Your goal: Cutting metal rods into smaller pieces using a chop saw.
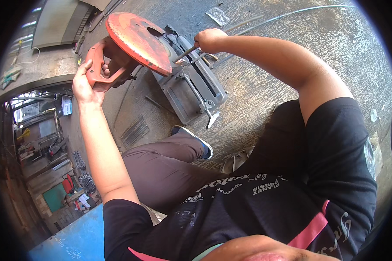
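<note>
My left hand (88,85) is wrapped around the red D-shaped handle (99,65) of a chop saw, with some fingers showing through its opening. The saw's round red guard (137,41), worn and scuffed, tilts over the grey metal base (178,98). On the base sits a vise with a screw (192,90) and a crank lever (212,120). Right of the guard, my right hand (211,40) is closed around a thin metal rod (186,54). The rod's near end lies by the vise beneath the guard's edge, where the blade cannot be made out.
Several short rods (135,130) lie on the concrete floor left of my leg. A long thin bar (292,14) stretches across the far right. A clear plastic scrap (217,16) lies beyond the saw. A blue sheet (74,235) is at the lower left, near stored clutter.
</note>
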